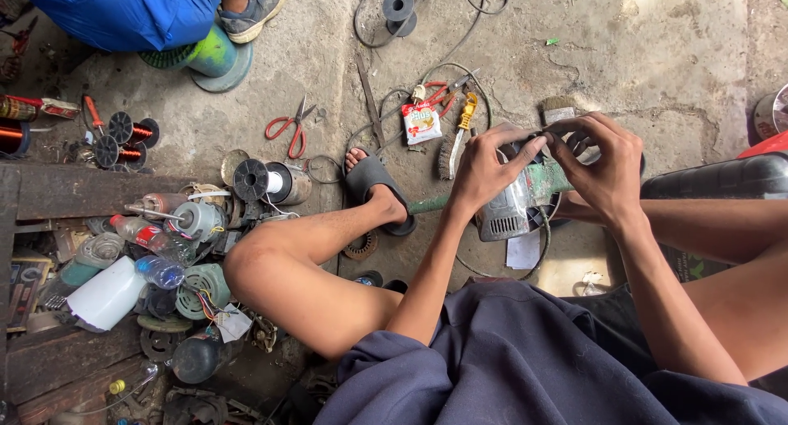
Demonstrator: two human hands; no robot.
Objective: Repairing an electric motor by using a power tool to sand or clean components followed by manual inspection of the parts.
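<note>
My left hand [486, 169] grips the top of a small grey electric motor [515, 203] with a slotted housing and a green part, held above the concrete floor in front of me. My right hand [601, 164] is closed on the motor's dark far end, fingertips meeting those of the left. My bent left leg ends in a foot in a black sandal [376, 187] to the left of the motor. My dark blue shirt fills the bottom of the view.
Red-handled scissors [289, 126], a small snack packet [421, 123], a yellow-handled tool [462, 129], a brush [558, 110] and loose wires lie on the floor. Spools, bottles and motor parts crowd the left [176, 252]. Another person in blue sits at top left [131, 10].
</note>
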